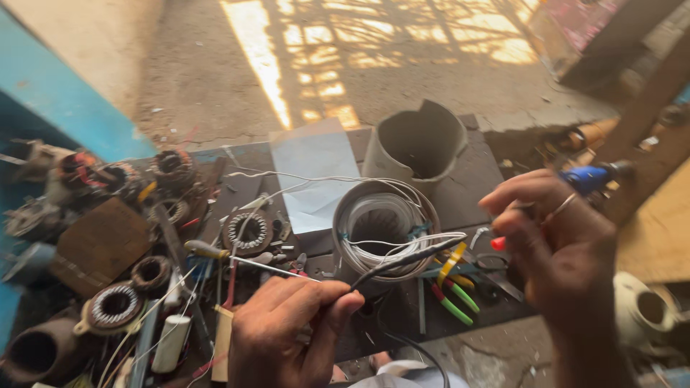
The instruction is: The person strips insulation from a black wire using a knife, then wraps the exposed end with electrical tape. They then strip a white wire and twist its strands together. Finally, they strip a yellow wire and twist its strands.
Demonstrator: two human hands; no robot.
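A: Where is the black wire (pixel 406 260) against the hands?

B: It runs up and to the right from the left hand (pixel 287 330), which pinches its lower end between thumb and fingers. Its far tip lies just over the front rim of the wound motor core (pixel 384 233).

A: And the right hand (pixel 557 244)?

B: Raised to the right of the core, fingers curled and pressed on a small red-tipped thing (pixel 498 243); what it is I cannot tell. It does not touch the black wire.

A: What else stands round the core?

B: White wires (pixel 402 248) loop across its top. Behind it stands a broken grey pot (pixel 420 144); to the right lie green-handled pliers (pixel 454 302). Left of it, on the bench (pixel 474 179), lie more coils (pixel 248 231) and a screwdriver (pixel 215 251).
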